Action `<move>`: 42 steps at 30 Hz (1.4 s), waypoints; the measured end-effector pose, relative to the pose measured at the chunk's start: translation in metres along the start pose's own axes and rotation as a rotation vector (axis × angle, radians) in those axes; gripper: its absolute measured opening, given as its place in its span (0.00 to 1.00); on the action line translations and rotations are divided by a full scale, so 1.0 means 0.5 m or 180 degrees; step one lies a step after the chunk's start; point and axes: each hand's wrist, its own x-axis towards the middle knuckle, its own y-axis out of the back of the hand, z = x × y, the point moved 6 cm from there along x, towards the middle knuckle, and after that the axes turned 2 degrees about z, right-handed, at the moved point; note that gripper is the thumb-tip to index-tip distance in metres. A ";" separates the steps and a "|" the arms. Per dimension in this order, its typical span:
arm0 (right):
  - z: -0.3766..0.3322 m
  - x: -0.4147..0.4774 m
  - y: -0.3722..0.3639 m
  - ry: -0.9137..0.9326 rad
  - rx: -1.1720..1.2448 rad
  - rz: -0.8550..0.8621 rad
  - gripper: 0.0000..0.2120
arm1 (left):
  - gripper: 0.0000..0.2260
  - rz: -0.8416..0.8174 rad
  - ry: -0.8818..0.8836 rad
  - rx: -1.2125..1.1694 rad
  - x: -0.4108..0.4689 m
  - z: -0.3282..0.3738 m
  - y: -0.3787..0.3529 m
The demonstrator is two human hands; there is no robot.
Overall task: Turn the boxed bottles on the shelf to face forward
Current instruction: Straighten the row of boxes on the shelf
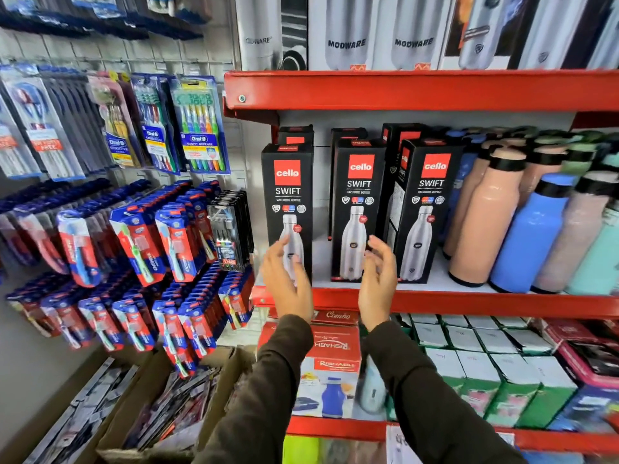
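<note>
Three black Cello Swift bottle boxes stand in the front row on the red middle shelf, printed fronts toward me: a left box, a middle box and a right box that is angled slightly. More black boxes stand behind them, one showing its side. My left hand hovers open in front of the left box's lower part. My right hand hovers open between the middle and right boxes. Neither hand grips anything.
Loose peach, blue and mint bottles crowd the shelf right of the boxes. Toothbrush packs hang on the left wall. Boxed goods fill the shelf below. A cardboard carton sits on the floor at lower left.
</note>
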 end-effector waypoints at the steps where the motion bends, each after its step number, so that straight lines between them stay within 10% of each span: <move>1: 0.001 0.014 0.012 -0.0030 -0.0015 -0.0056 0.17 | 0.16 -0.0168 -0.0158 -0.0066 -0.008 0.021 -0.026; 7: 0.025 0.073 0.025 -0.0388 -0.0383 -0.0597 0.24 | 0.23 -0.1208 -0.0064 -0.0294 -0.041 0.067 -0.180; 17: 0.036 0.111 0.013 -0.0653 -0.0650 -0.1099 0.23 | 0.23 -0.1259 0.1541 -0.0194 0.001 -0.038 -0.243; 42: 0.020 0.055 0.065 -0.0181 -0.0815 -0.1095 0.22 | 0.20 -0.0907 0.1314 -0.0124 -0.049 -0.006 -0.173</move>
